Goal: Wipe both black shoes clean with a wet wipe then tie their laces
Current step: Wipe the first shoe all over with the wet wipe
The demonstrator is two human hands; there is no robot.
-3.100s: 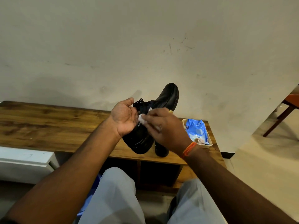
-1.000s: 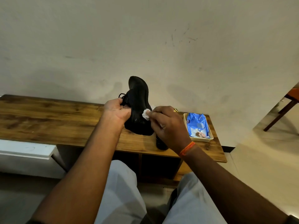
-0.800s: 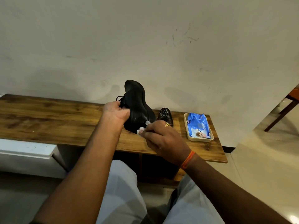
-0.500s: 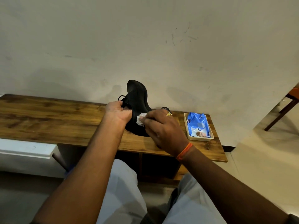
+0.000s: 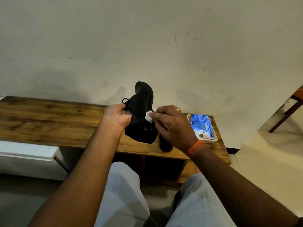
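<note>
A big pale wall fills the top of the view, with a few thin dark scratches on it; under it a long brown wooden bench runs along the wall, with dark open spaces below its top; the floor on the right is light and shiny; a piece of a red-brown wooden chair peeks in at the right edge; a white board sits low on the left, in front of the bench.

The person sits facing the bench, with 2 knees in light grey trousers at the bottom.

The left hand is closed around 1 black shoe near its laces and holds it up above the bench, toe pointing up at the wall; the right hand pinches a small white wet wipe and presses it on the side of that shoe; the right wrist has an orange band and 1 finger has a gold ring; the second black shoe stands on the bench, mostly hidden behind the right hand.

A small cream tray sits on the right end of the bench with a blue pack of wipes in it.

Half a second ago the wipe was lower and closer to the left hand; now it is a bit higher on the shoe; the shoe is held the same way.
</note>
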